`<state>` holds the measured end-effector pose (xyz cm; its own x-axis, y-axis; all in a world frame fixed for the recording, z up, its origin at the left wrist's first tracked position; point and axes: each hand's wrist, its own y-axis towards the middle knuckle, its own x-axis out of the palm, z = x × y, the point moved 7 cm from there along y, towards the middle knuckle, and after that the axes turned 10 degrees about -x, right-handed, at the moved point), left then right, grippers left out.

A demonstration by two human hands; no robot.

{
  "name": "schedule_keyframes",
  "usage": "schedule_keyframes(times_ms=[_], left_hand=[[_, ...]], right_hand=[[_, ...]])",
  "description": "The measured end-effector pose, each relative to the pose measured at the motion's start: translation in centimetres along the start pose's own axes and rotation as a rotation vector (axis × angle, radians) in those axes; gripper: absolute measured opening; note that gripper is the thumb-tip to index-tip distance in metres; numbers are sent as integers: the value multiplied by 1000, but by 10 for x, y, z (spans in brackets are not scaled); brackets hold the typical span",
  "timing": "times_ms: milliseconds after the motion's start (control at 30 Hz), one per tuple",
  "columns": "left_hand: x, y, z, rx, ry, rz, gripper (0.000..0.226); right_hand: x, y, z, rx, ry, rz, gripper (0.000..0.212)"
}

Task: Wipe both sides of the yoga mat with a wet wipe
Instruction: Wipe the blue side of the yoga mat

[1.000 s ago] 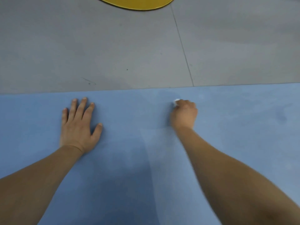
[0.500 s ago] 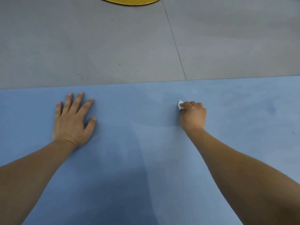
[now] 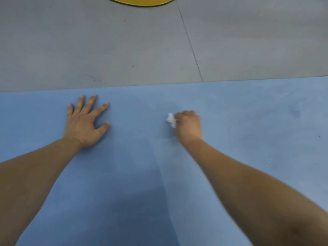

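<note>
A blue yoga mat (image 3: 257, 121) lies flat on the floor and fills the lower two thirds of the head view. My left hand (image 3: 85, 121) rests on it palm down with fingers spread. My right hand (image 3: 189, 126) is curled round a small crumpled white wet wipe (image 3: 171, 120), which sticks out to the left of the fingers and lies against the mat. Most of the wipe is hidden inside the fist. A darker patch of the mat runs between my forearms.
Grey floor (image 3: 124, 47) with a thin seam (image 3: 191, 45) lies beyond the mat's far edge. A yellow rounded object (image 3: 142, 1) shows at the top edge. Small white flecks (image 3: 269, 159) sit on the mat at the right.
My right hand with the wipe has drawn back towards me, away from the mat's far edge. More of the wipe shows now. My left hand stays flat on the mat.
</note>
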<state>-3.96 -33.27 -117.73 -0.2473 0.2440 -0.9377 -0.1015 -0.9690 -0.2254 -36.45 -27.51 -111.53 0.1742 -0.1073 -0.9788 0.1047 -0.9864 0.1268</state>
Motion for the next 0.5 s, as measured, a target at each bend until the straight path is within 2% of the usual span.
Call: schedule_keyframes(times_ms=[67,133,300,400,500], left_hand=[[-2,2,-1,-18,2,-69,93],[-3,3,1,-36,24,-154,100],[-8,2,7,-84,133,-266,94],[-12,-6,15,-134,162,-265,88],[-24,-16,25,-173,168,-186,74]], right_hand=[[-10,-17,50,80,-108,-124,15],[-10,-28,63,174,-109,-194,16],[5,-36,34,381,170,-75,23],[3,-43,35,353,196,-45,31],[5,-42,44,356,151,-73,30]])
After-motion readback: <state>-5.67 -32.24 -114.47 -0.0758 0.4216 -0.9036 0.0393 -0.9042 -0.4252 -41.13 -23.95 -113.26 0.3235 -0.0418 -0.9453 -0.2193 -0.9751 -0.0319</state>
